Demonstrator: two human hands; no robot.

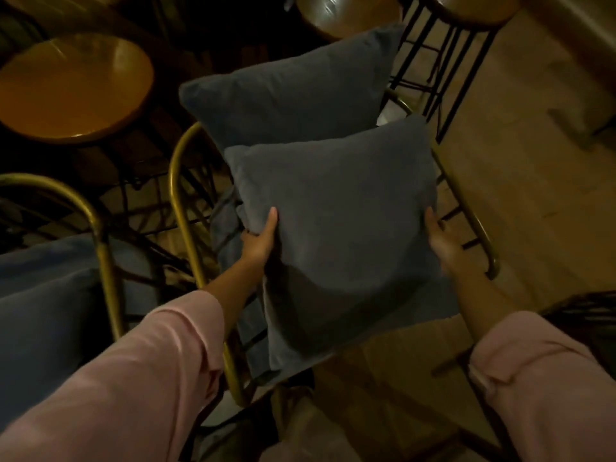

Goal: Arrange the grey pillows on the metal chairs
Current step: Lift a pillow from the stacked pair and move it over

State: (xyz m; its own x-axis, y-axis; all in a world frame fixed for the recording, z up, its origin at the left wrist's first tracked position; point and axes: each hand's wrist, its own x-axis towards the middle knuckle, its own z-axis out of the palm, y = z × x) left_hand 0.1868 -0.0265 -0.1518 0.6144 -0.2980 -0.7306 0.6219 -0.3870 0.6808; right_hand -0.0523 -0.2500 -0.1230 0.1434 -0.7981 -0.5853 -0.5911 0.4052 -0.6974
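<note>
A square grey pillow (336, 235) is held over the seat of a brass-coloured metal chair (181, 201). My left hand (261, 238) grips its left edge, thumb on top. My right hand (441, 241) grips its right edge. Behind it a second grey pillow (286, 91) leans at the far end of the same chair. More grey fabric (230, 235) lies under the held pillow on the left. Both arms wear pink sleeves.
A second metal chair (96, 228) at the left holds blue-grey cushions (40, 315). A round wooden table (73, 88) stands at the back left. Wooden stools on black metal legs (446, 55) stand at the back right. Wooden floor (533, 195) lies to the right.
</note>
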